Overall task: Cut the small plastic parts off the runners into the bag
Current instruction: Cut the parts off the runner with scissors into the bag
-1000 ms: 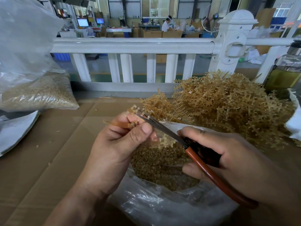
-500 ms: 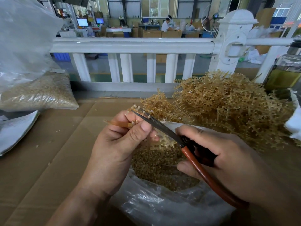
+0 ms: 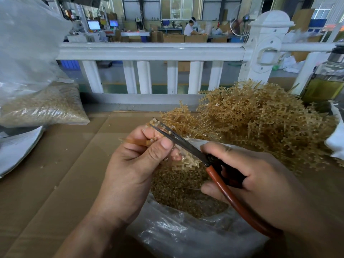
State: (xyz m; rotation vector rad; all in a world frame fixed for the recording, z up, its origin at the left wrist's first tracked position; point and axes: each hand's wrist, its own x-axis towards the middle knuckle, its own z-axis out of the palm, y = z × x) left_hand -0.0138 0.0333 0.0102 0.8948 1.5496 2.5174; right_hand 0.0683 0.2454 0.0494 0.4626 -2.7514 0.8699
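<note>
My left hand (image 3: 137, 164) pinches an amber plastic runner (image 3: 136, 141) between thumb and fingers, with small parts sticking out along its branches. My right hand (image 3: 255, 183) grips the red-handled scissors (image 3: 188, 146). Their dark blades are slightly parted and lie across the runner's far branches, tips near the left fingertips. Directly below both hands sits a clear plastic bag (image 3: 186, 237), open at the top and holding a heap of cut amber parts (image 3: 178, 189).
A big tangled pile of uncut runners (image 3: 260, 123) lies behind the bag on the cardboard-covered table (image 3: 55, 174). A filled clear bag of parts (image 3: 42, 107) stands at the left. A bottle of yellow liquid (image 3: 325, 79) stands far right, a white railing (image 3: 149, 51) behind.
The scissors have slid up and left along the runner, and the blades have parted slightly at the tips. My left hand keeps its hold almost unmoved.
</note>
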